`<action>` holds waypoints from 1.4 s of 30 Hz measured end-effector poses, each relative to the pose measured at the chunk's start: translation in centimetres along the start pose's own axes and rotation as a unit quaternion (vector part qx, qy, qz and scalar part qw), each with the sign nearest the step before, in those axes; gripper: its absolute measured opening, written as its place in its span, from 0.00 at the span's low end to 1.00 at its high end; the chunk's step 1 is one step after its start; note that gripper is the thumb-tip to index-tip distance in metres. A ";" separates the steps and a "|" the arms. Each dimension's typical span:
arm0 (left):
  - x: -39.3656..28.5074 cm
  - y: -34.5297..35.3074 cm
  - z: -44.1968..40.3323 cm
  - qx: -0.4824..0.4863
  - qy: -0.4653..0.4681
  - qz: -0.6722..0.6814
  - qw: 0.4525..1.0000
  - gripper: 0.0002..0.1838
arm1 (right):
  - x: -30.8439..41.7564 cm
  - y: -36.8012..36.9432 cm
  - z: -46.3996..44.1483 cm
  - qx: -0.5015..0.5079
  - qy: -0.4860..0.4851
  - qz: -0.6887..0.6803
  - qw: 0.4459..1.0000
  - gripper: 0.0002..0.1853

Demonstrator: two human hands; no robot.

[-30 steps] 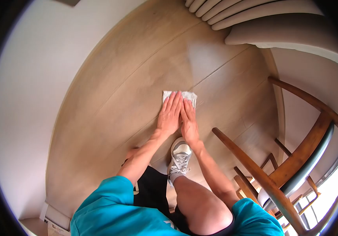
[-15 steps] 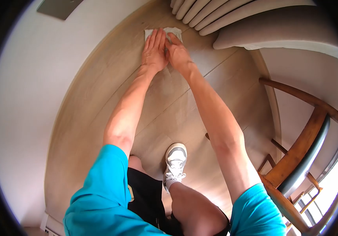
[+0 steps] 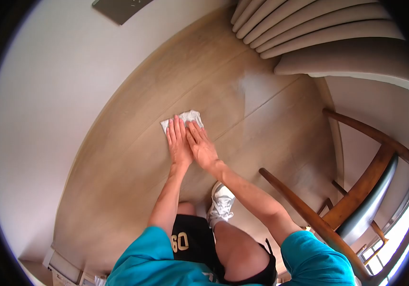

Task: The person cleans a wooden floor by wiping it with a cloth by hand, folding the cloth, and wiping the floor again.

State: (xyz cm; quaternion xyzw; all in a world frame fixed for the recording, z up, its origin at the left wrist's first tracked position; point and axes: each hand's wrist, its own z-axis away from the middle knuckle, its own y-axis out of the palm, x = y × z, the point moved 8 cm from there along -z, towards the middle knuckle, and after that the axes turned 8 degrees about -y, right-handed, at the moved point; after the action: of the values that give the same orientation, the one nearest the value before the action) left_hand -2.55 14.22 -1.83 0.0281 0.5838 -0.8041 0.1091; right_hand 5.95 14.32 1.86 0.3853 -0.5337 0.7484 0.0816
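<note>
L hand (image 3: 179, 145): wide open, flat, palm down, fingers out straight and pretty much tog., tips on the white cloth (image 3: 191, 115). Nothing gripped afaict; it's laid on top of the cloth, not wrapped round it. Underside of palm hidden, so can't tell how much of it is in contact.

R hand (image 3: 203, 147): also open, palm down, fingers long w/ a slight bend, angled in toward L hand so the two meet along their inner edges. Its fingertips are on the R part of the cloth. Thumbs not clear where the hands meet.

Cloth: spread flat on the wood floor (image 3: 114, 162), ahead of the person, btwn the white wall (image 3: 47, 119) on L and the wooden chair (image 3: 357, 200) on R, well apart from both. Far edge + L corner stick out past the fingers; edge looks a bit crumpled. Rest of it under the hands.

Nearby: white/grey shoe (image 3: 222, 202) on floor just behind R hand, below R forearm. Black shorts (image 3: 192, 238), teal sleeves (image 3: 149, 250). Pleated beige curtain (image 3: 304, 28) up top R, well beyond the cloth. Pale shine patch on floor, R of cloth.
</note>
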 end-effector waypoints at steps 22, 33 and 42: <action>3.2 -5.8 -16.4 -0.244 -0.007 0.136 0.960 0.38 | -3.0 -1.5 -21.1 0.049 -0.113 0.171 0.977 0.29; 3.6 -5.2 -15.3 -0.173 -0.033 0.115 0.978 0.45 | -4.1 1.0 -20.4 0.067 -0.157 0.305 0.937 0.34; 2.5 2.5 8.5 -0.053 -0.061 0.107 0.991 0.40 | 2.1 3.0 5.4 0.043 -0.156 -0.006 0.987 0.31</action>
State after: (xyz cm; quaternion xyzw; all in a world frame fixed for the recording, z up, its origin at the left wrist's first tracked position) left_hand -3.75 5.10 -1.86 0.0351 0.6114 -0.7559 0.2315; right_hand 5.55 7.81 1.81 0.5034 -0.5052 0.7008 -0.0148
